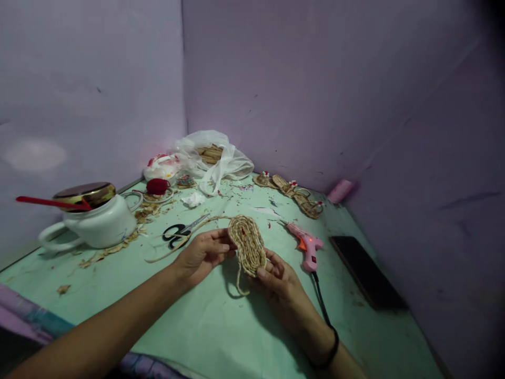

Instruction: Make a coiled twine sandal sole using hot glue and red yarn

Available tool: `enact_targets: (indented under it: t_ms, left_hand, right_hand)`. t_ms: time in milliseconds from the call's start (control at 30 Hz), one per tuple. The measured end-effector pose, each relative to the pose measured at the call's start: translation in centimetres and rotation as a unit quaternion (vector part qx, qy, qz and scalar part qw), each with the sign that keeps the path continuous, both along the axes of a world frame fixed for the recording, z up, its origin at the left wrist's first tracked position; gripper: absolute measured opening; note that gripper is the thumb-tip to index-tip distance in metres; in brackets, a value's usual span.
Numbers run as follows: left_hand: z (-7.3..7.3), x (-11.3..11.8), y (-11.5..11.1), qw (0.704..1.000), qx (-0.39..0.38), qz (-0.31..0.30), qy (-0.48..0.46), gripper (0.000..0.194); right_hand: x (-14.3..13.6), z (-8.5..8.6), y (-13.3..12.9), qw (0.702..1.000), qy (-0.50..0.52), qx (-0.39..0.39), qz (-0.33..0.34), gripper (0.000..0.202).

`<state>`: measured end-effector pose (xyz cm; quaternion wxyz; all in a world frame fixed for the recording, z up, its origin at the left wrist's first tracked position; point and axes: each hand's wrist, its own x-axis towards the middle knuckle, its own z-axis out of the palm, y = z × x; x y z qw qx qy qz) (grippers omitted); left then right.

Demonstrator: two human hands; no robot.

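Observation:
A small sole of coiled, braided straw cord (247, 246) is held up between my hands above the table, with loose cord ends trailing from its top and its lower left. My left hand (207, 253) pinches its left edge, thumb in front. On the lower right edge, my right hand (281, 281) grips it with thumb and fingers. Left of the sole lie black-handled scissors (183, 231), a strand of cord crossing their handles. A pink glue gun (305, 243) with a glowing orange light rests to the right, its black cable running toward my right wrist.
A white pot-shaped mug (100, 223) with a gold lid and red stick stands left. Behind are a red yarn ball (158, 186) and a plastic bag (231, 163) holding straw. Finished-looking straw sandals (300, 197), a pink roll (341, 191) and a phone (366, 271) lie right.

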<state>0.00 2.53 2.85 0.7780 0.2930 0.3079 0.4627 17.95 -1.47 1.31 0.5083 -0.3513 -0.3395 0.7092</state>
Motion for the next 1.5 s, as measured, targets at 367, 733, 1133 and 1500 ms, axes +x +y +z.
enact_targets:
  t_ms: [367, 733, 1133, 1500]
  left_hand:
    - [-0.9, 1.2, -0.8, 0.998, -0.005, -0.043, 0.037, 0.03]
    - [-1.1, 1.7, -1.1, 0.993, 0.004, -0.022, 0.119, 0.03]
    - [-1.5, 2.1, -2.0, 0.977, 0.054, -0.12, 0.167, 0.034]
    - [-0.3, 2.0, -2.4, 0.974, 0.092, -0.098, 0.181, 0.035]
  right_hand:
    - [-0.8, -0.6, 0.1, 1.0, 0.018, 0.018, -0.016, 0.041]
    - [-0.1, -1.6, 0.3, 1.0, -0.025, -0.005, -0.001, 0.042]
    - [1.3, 0.7, 1.0, 0.996, 0.002, -0.08, -0.049, 0.022]
    - [0.4, 0.5, 0.4, 0.995, -0.019, -0.098, 0.024, 0.028]
